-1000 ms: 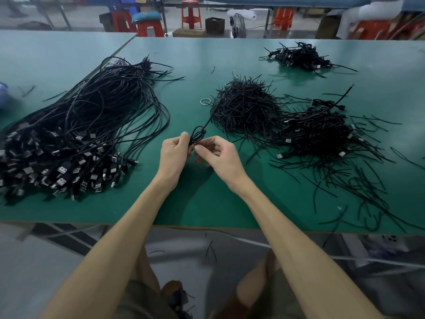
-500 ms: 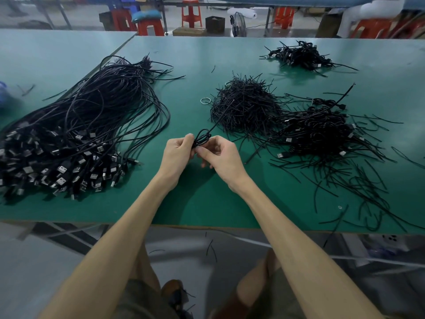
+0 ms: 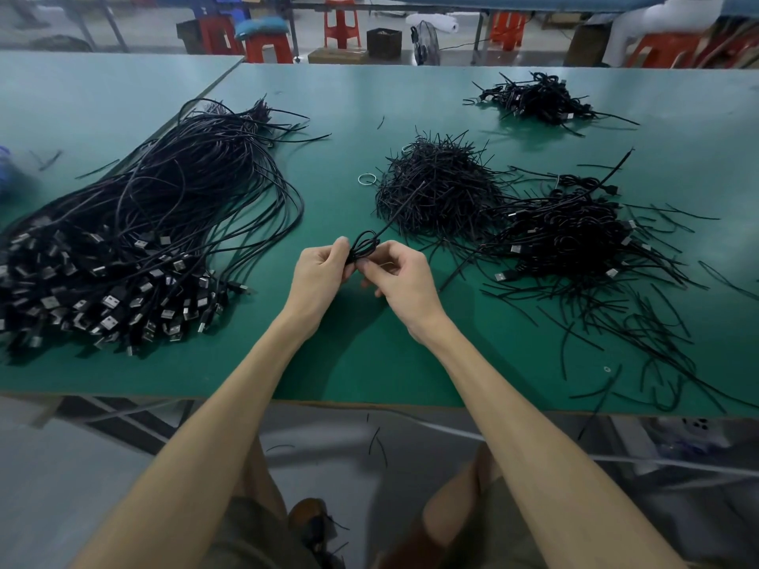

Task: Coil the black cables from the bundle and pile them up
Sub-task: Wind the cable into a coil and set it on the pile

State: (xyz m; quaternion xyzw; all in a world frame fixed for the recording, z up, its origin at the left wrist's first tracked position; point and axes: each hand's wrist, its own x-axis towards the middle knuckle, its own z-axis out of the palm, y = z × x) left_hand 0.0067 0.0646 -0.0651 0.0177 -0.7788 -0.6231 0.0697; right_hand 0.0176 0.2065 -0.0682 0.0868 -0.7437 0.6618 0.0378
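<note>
A small coiled black cable sits between my two hands above the green table. My left hand pinches the coil from the left and my right hand pinches it from the right; a thin black strand runs from the coil up toward the heap of black ties. The big bundle of straight black USB cables lies to the left. A pile of coiled cables lies to the right.
A second small pile of coiled cables lies at the far right of the table. A metal ring lies beside the tie heap. Loose ties are scattered near the right front edge. Red stools stand beyond the table.
Both hands have stayed in place, working the coil; the loop stands slightly higher between the fingers and the strand is pulled straighter toward the tie heap.
</note>
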